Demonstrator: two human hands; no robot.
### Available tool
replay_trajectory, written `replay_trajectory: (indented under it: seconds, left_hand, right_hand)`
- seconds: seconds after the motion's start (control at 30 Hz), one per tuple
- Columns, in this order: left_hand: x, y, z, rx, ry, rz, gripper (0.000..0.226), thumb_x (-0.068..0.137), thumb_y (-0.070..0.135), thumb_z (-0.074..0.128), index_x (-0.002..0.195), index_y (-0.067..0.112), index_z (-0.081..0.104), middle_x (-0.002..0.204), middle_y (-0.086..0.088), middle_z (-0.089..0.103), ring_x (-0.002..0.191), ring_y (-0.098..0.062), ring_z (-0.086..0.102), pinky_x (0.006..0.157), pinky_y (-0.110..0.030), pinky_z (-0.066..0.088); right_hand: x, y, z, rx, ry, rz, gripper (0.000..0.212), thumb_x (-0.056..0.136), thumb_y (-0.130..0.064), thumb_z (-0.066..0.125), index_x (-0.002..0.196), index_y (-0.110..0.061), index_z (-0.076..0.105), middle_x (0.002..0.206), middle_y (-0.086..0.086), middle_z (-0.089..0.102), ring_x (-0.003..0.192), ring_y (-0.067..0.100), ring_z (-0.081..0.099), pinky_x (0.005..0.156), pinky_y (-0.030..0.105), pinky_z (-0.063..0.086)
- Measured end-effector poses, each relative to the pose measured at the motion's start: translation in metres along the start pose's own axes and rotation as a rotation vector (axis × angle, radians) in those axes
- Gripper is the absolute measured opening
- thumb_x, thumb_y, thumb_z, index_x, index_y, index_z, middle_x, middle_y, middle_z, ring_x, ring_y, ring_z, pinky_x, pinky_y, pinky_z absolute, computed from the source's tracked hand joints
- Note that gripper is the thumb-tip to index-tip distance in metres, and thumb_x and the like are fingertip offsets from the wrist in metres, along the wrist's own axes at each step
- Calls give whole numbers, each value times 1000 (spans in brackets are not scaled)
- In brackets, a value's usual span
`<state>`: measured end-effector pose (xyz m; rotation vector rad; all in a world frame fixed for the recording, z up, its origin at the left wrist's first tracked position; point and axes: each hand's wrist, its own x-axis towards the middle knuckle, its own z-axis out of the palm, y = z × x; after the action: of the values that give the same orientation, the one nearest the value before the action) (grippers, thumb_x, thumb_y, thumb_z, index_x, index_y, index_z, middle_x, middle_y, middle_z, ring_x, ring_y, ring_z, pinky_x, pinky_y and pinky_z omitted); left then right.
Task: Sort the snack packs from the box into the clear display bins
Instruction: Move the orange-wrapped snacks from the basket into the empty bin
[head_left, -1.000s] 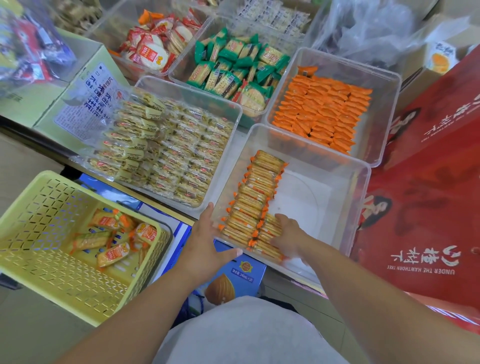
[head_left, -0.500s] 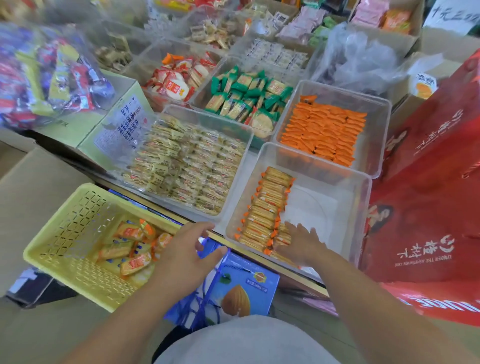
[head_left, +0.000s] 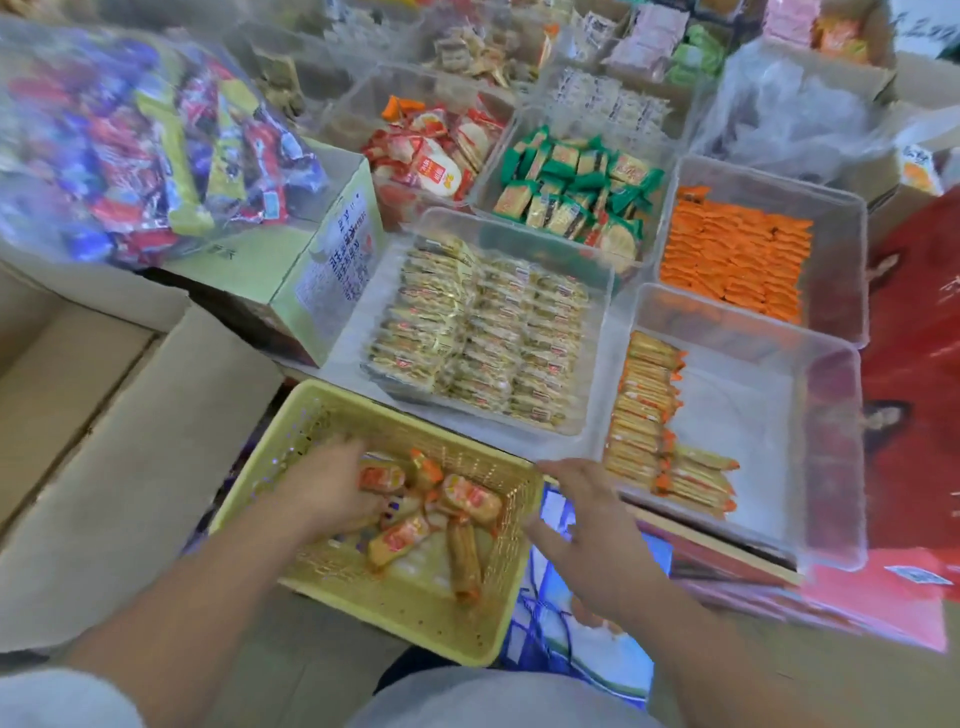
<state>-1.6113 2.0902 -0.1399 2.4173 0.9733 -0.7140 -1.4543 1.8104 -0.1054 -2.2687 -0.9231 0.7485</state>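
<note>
A yellow perforated basket (head_left: 395, 618) in front of me holds several orange-and-gold snack packs (head_left: 467, 493). My left hand (head_left: 322, 488) is down inside it, with thumb and fingers curled round a pack at the left of the pile. My right hand (head_left: 582, 525) hovers with spread fingers just past the basket's right rim and holds nothing. To the right stands a clear bin (head_left: 779, 415). Along its left side lies a tidy row of the same packs (head_left: 644, 410), and the rest of its floor is bare.
Behind the basket is a clear bin of pale yellow packs (head_left: 483, 332), with bins of orange packs (head_left: 737, 254) and green packs (head_left: 571, 187) further back. An open cardboard box (head_left: 104, 441) lies left, a red carton (head_left: 914, 415) right, a blue box (head_left: 597, 649) below.
My left hand left the clear bin's front edge and dropped into the yellow basket onto the packs. My right hand came out of the clear bin toward the basket. The view swung left.
</note>
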Motion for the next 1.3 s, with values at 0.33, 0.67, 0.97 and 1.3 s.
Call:
replay_trajectory:
  seconds: [0.33,0.67,0.97,1.3]
  left_hand:
    - [33,-1,21,400,-185,124,90,74,59,77,148,20,43,150,-13,47,135,-32,49,105,-35,46]
    - [45,-4,34,428,-321,160,62,81,33,73,137,18,50,133,-5,60,117,-26,62,90,-33,55]
    - [43,-5,37,408,-483,181,41,79,37,78,113,18,62,97,1,64,87,-21,63,70,-32,51]
    - [36,1,23,437,-509,197,33,77,35,79,102,16,68,90,0,69,75,-17,65,63,-30,54]
  right_hand:
    - [-11,4,58,-99,-93,224,61,92,-58,53,139,-68,15,158,-9,20,58,-8,53,88,47,53]
    - [-8,-15,64,-70,-65,261,59,99,-32,55,139,-61,22,135,-9,36,78,5,61,86,44,53]
    - [-9,-18,66,-48,-32,263,58,99,-29,56,139,-58,24,140,-7,38,73,3,62,74,34,52]
    - [-8,-17,68,-22,-17,302,58,101,-25,54,140,-56,25,145,-6,38,80,2,61,62,21,47]
